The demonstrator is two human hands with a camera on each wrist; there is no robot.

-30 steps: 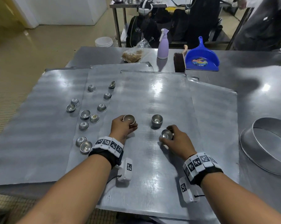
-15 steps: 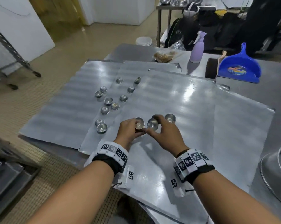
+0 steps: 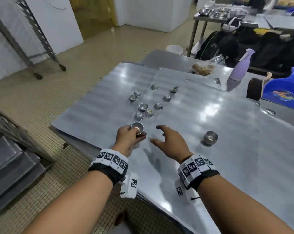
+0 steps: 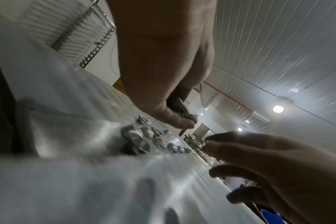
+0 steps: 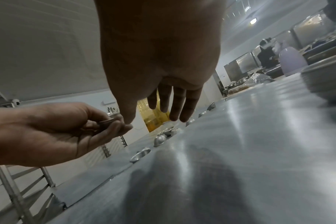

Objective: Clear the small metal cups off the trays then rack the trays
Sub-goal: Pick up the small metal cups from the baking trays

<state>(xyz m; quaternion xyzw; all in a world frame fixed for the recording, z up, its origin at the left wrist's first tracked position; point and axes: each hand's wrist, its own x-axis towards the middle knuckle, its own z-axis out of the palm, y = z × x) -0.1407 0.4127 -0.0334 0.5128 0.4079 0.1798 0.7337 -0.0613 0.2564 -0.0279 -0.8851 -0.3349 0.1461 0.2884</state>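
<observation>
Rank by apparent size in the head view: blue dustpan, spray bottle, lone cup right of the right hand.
1. Blue dustpan, partly cut off by the frame edge.
2. Spray bottle.
3. Lone cup, smallest though nearest the camera.

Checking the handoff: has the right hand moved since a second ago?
Yes. The right hand, then just in front of the lone cup on the top tray, is now empty and well left of it, near the left hand gripping the held cup.
</observation>
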